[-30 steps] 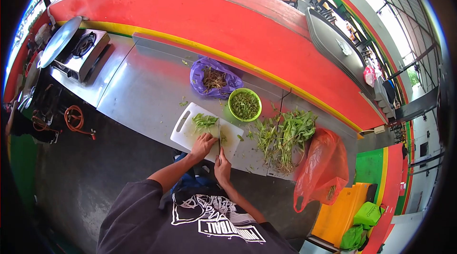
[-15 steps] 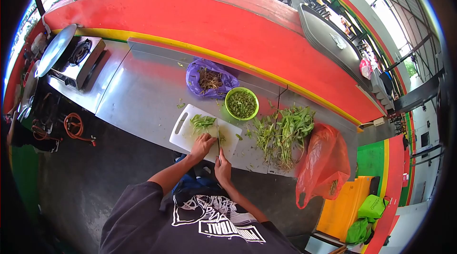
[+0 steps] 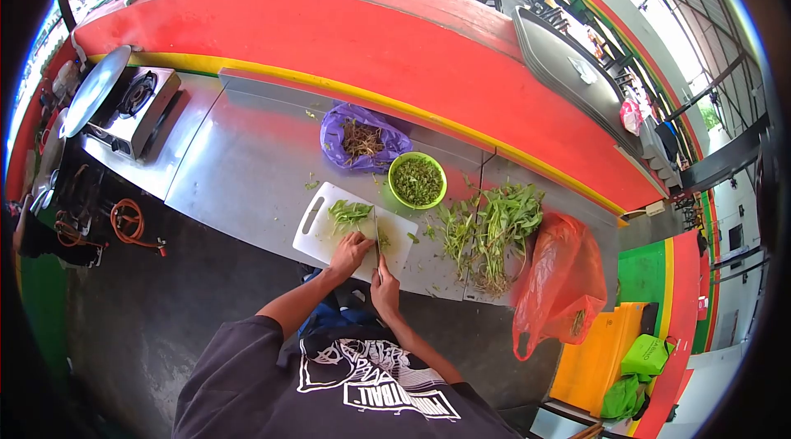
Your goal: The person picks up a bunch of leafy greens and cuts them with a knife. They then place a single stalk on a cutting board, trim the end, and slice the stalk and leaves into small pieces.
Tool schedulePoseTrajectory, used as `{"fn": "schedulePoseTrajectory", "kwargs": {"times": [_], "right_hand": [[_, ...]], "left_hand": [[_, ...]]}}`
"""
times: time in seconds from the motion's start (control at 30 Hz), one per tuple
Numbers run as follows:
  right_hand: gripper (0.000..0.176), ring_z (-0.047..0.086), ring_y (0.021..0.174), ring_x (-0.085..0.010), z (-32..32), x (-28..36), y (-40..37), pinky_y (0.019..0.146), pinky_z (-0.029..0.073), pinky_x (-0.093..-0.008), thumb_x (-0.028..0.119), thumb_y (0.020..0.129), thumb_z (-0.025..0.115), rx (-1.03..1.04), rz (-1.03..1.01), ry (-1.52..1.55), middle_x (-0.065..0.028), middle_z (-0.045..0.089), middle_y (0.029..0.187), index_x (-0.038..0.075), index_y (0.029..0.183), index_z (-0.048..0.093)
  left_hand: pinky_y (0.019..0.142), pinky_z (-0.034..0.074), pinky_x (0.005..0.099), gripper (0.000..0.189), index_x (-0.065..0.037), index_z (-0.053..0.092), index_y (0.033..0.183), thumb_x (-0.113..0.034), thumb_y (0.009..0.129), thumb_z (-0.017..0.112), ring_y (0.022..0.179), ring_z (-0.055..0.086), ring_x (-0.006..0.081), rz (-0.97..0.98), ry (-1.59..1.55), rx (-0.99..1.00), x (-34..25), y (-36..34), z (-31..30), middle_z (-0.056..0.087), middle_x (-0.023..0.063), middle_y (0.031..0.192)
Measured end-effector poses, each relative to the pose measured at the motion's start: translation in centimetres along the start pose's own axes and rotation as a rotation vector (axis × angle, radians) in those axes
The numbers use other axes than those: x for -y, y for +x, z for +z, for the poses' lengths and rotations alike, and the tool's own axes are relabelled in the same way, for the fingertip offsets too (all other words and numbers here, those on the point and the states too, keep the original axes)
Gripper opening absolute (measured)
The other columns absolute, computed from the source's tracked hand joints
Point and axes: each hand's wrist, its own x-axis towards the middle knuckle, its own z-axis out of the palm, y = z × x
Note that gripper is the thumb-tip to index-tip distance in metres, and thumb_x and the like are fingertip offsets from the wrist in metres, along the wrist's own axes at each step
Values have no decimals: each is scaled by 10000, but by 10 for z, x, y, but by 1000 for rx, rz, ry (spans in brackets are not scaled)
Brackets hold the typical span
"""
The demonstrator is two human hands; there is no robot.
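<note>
On the white cutting board (image 3: 311, 246) lies a small bunch of leafy greens (image 3: 351, 212), with cut bits beside it. My left hand (image 3: 349, 256) is closed on the near end of the greens, its fingertips close to the blade. A knife (image 3: 376, 229) stands upright on edge over the board, pointing away from me. My right hand (image 3: 384, 287) is wrapped round its handle at the board's near edge. Just behind the board is a lime-green bowl (image 3: 444, 189) filled with chopped greens.
A purple plastic bag (image 3: 334, 141) holds roots and stems. Right of the board lie uncut leafy stalks (image 3: 503, 229) and a red plastic bag (image 3: 560, 274) overhanging the steel counter (image 3: 239, 184). A gas stove (image 3: 140, 105) stands far left; a red wall (image 3: 329, 35) runs behind.
The view has shifted very slightly. Both hands, the knife and the greens stay in nearly the same place.
</note>
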Motion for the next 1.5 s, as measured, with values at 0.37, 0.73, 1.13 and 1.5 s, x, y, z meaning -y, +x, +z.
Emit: {"fn": "schedulePoseTrajectory", "kwargs": {"times": [0.37,0.73,1.13,1.5], "right_hand": [[468,672,863,-462,-3,1,-9,722,520,-473,80,954,555,-46,-104,-6,-336,651,906,5,1413,503],[474,583,1154,-473,-5,7,-12,937,496,-444,79,944,571,10,9,45,-339,608,1206,7,1409,506],[479,604,1133,-455,4,1,-9,910,510,-432,71,952,568,-27,-55,53,-341,623,1171,-7,1418,490],[475,625,1066,-471,0,11,-5,859,525,-448,74,951,564,-8,-11,-12,-338,646,1101,12,1418,499]], "left_hand": [[847,480,397,194,-106,711,1070,-156,893,648,952,593,277,32,24,-31,-1,0,-3,608,80,932],[828,466,400,179,-134,721,1036,-223,888,674,948,597,256,13,53,-34,2,-1,0,610,56,910],[814,465,390,166,-146,723,1025,-225,887,676,935,600,249,30,100,-36,3,-3,-2,614,41,904],[819,467,403,202,-136,716,1079,-178,893,650,967,600,259,6,85,-4,3,-6,-4,630,55,948]]}}
